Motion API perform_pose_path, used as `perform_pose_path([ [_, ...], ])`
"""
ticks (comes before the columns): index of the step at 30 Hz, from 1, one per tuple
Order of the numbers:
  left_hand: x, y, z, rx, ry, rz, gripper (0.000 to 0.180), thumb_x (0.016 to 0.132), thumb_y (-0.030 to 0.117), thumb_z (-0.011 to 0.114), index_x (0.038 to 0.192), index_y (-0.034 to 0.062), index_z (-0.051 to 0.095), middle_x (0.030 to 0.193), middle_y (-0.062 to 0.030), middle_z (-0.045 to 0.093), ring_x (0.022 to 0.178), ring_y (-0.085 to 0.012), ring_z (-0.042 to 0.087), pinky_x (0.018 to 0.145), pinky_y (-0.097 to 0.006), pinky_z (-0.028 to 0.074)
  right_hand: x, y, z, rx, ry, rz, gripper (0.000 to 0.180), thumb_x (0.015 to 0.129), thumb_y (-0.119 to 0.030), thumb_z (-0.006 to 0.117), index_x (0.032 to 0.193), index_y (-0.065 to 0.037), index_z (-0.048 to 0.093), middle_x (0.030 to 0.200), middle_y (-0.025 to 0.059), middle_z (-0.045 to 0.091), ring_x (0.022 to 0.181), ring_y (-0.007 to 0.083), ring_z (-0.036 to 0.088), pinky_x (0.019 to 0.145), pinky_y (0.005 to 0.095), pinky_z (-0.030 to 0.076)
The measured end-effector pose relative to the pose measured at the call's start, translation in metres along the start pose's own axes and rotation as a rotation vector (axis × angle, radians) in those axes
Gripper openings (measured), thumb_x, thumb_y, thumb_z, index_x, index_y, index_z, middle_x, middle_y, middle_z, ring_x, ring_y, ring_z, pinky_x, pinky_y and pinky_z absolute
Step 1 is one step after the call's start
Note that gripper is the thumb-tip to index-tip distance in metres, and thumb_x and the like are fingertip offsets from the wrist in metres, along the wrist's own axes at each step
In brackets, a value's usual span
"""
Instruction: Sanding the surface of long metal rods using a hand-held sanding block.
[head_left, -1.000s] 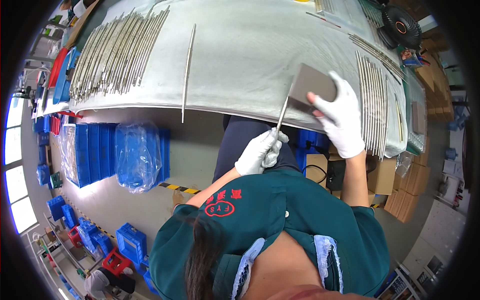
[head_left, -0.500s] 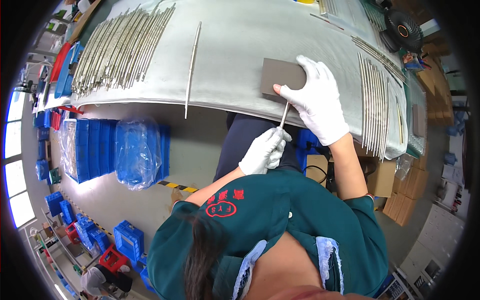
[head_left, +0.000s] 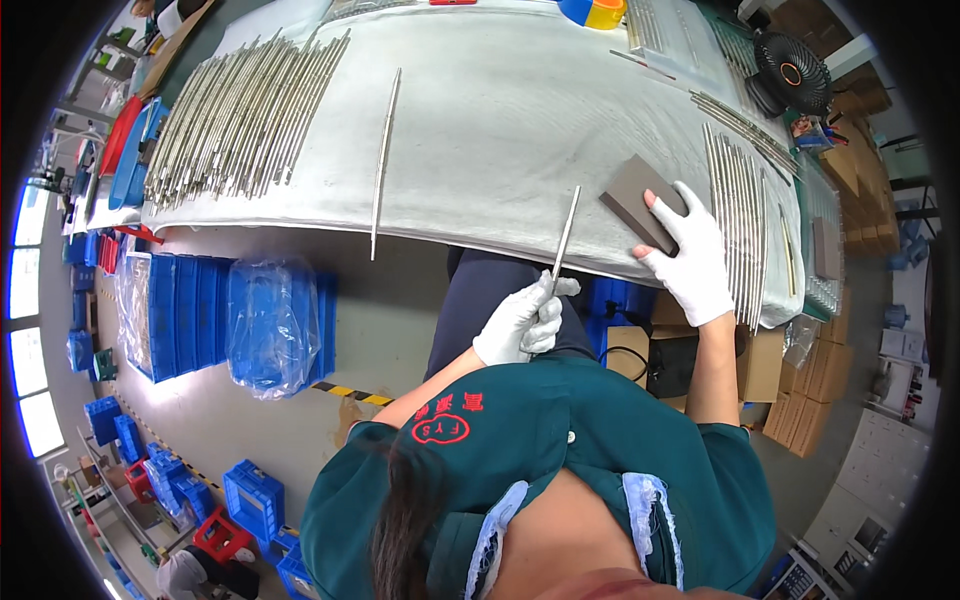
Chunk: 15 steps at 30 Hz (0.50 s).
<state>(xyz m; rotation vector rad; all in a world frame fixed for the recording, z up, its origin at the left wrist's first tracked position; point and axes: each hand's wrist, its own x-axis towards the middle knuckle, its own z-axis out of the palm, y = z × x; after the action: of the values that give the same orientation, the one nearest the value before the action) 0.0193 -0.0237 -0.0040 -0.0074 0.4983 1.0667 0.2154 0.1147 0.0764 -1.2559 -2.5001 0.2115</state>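
In my gloved left hand point(head_left: 524, 316), at the table's near edge, is a thin metal rod point(head_left: 568, 228). The fingers close round its lower end and its upper part slants up over the cloth. My right hand point(head_left: 696, 254) wears a white glove with bare thumb and fingertip showing. It grips a flat grey-brown block point(head_left: 637, 203), tilted and lifted to the right of the rod. A single rod point(head_left: 385, 165) lies on the table to the left, its near end past the edge. A row of rods point(head_left: 736, 215) lies just beyond my right hand.
Many rods lie in a wide pile point(head_left: 245, 120) on the grey-covered table point(head_left: 470, 130) at far left. A black fan point(head_left: 790, 75) stands at the far right. Blue crates point(head_left: 190, 315) and a plastic-lined crate point(head_left: 272, 325) stand below on the left. Cardboard boxes point(head_left: 810, 385) stand at right.
My right hand has moved right with the block, away from the rod, and the block has turned. The rod's upper part is now uncovered. My left hand has shifted slightly lower.
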Motion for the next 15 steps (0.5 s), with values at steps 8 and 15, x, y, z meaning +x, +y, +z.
perform_pose_path([
  [8, 0.0, -0.001, 0.002, -0.017, -0.004, 0.031, 0.044, 0.094, 0.042, 0.045, 0.118, 0.0054, 0.048, 0.06, 0.0058, 0.042, 0.041, -0.0019, 0.032, 0.035, -0.017, 0.024, 0.016, -0.027, -0.003, -0.076, 0.143, -0.223, 0.046, 0.071, -0.015, 0.069, 0.115, -0.028, 0.062, 0.122, 0.0208, 0.05, 0.115, 0.036, 0.046, 0.103, 0.052, 0.027],
  [15, -0.002, 0.001, -0.001, -0.094, -0.063, -0.004, 0.042, 0.095, 0.041, 0.045, 0.118, 0.0069, 0.048, 0.059, 0.0059, 0.036, 0.041, -0.0021, 0.029, 0.035, -0.017, 0.024, 0.027, -0.033, 0.012, -0.021, 0.044, -0.358, 0.043, 0.069, -0.016, 0.07, 0.109, -0.031, 0.064, 0.122, 0.019, 0.05, 0.116, 0.0321, 0.047, 0.103, 0.0521, 0.027],
])
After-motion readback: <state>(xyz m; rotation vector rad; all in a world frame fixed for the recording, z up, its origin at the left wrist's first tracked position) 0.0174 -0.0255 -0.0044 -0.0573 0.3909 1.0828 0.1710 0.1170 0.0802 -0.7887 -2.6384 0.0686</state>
